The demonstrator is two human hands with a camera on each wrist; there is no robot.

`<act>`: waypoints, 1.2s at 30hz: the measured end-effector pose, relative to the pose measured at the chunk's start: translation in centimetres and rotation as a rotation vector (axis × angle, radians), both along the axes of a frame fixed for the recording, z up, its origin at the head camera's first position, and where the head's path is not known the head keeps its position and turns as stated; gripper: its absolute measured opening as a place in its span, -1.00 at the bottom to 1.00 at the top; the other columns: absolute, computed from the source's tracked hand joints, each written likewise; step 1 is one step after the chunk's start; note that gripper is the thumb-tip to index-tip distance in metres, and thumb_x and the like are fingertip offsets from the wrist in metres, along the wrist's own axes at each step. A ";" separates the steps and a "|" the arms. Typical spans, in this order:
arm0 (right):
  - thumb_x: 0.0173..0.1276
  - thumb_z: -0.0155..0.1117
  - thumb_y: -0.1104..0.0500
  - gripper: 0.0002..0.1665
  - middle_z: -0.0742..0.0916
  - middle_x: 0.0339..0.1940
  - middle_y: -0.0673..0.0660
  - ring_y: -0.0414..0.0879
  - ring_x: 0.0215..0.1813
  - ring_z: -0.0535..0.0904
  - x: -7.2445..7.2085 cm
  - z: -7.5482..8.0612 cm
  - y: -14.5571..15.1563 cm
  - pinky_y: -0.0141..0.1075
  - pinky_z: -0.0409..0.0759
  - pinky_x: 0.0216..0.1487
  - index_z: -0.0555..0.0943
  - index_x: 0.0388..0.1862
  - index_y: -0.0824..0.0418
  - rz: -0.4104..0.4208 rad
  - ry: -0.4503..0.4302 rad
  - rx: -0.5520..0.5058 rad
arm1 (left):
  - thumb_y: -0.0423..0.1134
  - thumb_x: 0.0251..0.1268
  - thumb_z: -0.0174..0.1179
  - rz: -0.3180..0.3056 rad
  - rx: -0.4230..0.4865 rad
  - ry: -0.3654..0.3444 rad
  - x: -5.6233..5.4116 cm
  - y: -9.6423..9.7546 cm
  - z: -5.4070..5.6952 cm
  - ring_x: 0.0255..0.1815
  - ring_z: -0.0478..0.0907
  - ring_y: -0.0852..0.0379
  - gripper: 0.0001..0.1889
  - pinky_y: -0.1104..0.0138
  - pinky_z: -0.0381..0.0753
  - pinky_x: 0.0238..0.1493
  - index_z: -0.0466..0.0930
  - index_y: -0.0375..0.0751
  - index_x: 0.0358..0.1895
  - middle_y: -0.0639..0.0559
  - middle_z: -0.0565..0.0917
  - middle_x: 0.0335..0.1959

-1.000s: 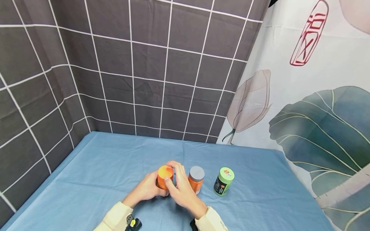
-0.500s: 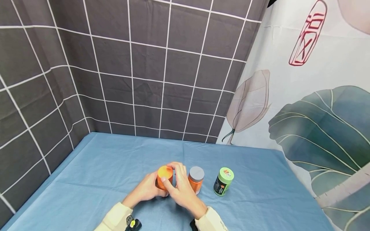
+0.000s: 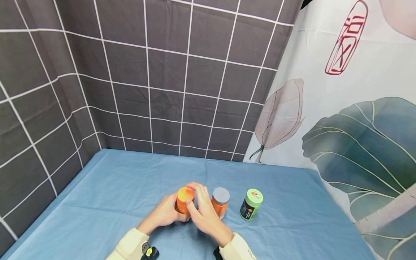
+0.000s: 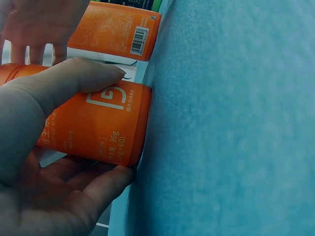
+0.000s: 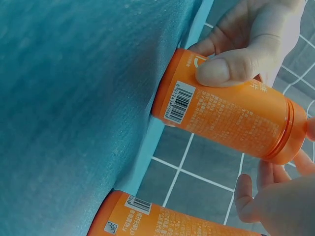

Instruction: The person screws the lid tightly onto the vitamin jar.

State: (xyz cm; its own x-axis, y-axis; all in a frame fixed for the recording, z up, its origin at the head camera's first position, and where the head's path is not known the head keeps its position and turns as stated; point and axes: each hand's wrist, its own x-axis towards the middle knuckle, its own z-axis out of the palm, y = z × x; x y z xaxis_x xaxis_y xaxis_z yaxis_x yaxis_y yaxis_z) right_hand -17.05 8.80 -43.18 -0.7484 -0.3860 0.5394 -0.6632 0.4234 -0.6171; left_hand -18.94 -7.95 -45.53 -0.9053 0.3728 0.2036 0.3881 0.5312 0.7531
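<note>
An orange supplement bottle (image 3: 183, 206) with an orange lid (image 3: 186, 193) stands upright on the blue cloth. My left hand (image 3: 167, 210) grips its body, thumb across the printed label and fingers round the far side, as the left wrist view shows. At the top, my right hand (image 3: 205, 215) holds the lid between thumb and fingers. The right wrist view shows the bottle's barcode (image 5: 179, 102) low on the body, with right fingertips at the lid's edge. Just right of it, partly behind the right hand, is a second orange bottle (image 3: 220, 208) with a grey lid.
Farther right stands a green-lidded jar (image 3: 251, 204) with a black label. Blue cloth (image 3: 130, 180) covers the table. A dark gridded curtain (image 3: 165, 72) hangs behind and to the left, and a white leaf-patterned curtain (image 3: 312, 90) on the right.
My right thumb slid left over the lid, then came back to its near right edge. The left hand and all the bottles stay in place.
</note>
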 end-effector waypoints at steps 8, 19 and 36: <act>0.34 0.09 0.01 -0.59 0.42 0.10 -0.15 -0.24 0.14 0.24 0.0 0.1 0.0 -0.23 0.32 0.11 0.36 0.13 0.04 -0.017 -0.054 -0.034 | -0.15 -0.40 0.50 0.006 -0.009 -0.007 0.1 0.0 0.1 -0.38 0.45 0.23 -0.32 0.37 0.43 -0.31 0.47 -0.09 0.00 0.17 0.59 -0.32; 0.31 0.11 -0.10 -0.54 0.40 0.12 -0.13 -0.22 0.15 0.25 0.0 -0.1 -0.2 -0.23 0.31 0.11 0.32 0.13 -0.02 -0.069 -0.027 -0.030 | -0.15 -0.40 0.49 0.007 -0.004 -0.029 0.0 0.0 0.0 -0.36 0.46 0.21 -0.34 0.34 0.44 -0.29 0.47 -0.08 -0.02 0.18 0.58 -0.31; 0.32 0.12 -0.03 -0.56 0.46 0.08 -0.10 -0.23 0.11 0.30 0.1 0.2 -0.2 -0.22 0.35 0.08 0.36 0.13 0.05 -0.040 -0.038 -0.039 | -0.17 -0.41 0.49 0.007 -0.015 -0.027 0.1 0.1 0.2 -0.38 0.44 0.20 -0.34 0.35 0.43 -0.32 0.48 -0.08 -0.02 0.16 0.58 -0.32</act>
State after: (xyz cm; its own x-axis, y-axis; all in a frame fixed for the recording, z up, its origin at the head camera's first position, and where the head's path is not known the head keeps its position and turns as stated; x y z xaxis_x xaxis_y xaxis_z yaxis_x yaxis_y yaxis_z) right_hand -16.96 8.60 -42.99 -0.7829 -0.3347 0.5244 -0.6222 0.4243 -0.6580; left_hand -18.85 -7.88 -45.31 -0.9130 0.3692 0.1734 0.3638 0.5449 0.7555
